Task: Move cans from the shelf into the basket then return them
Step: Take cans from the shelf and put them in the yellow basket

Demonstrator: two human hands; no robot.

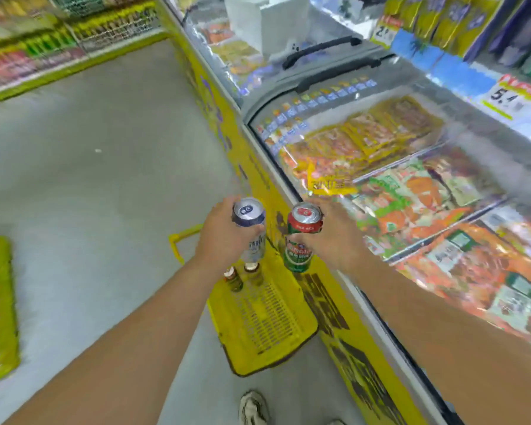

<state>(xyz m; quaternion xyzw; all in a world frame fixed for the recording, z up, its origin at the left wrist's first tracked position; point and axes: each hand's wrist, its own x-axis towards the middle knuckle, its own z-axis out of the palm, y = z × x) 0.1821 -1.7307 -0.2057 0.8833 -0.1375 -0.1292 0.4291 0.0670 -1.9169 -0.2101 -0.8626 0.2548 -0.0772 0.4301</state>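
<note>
A shoe shows at the bottom edge, on grey floor, nearer than both hands. Below and just ahead of the forearms sits a yellow basket on that floor, its mesh wall facing up and its handle sticking out to the left of the left hand. Two small brown-capped bottles stand inside it, directly under the left hand. The basket lies hard against the yellow front of a chest freezer that runs from the right forearm away into the distance — its sloping glass lid covers orange, yellow and green food packets, all blurred.

The left hand is wrapped around a silver and blue can, held upright above the basket. The right hand curls around a green and red can, also upright, over the basket's right edge by the freezer front. The two cans are near each other, not touching, between the hands.

Beyond the right hand, shelves hold tall packets with price tags. Far left of the left hand — more stocked shelving, too blurred to read.
</note>
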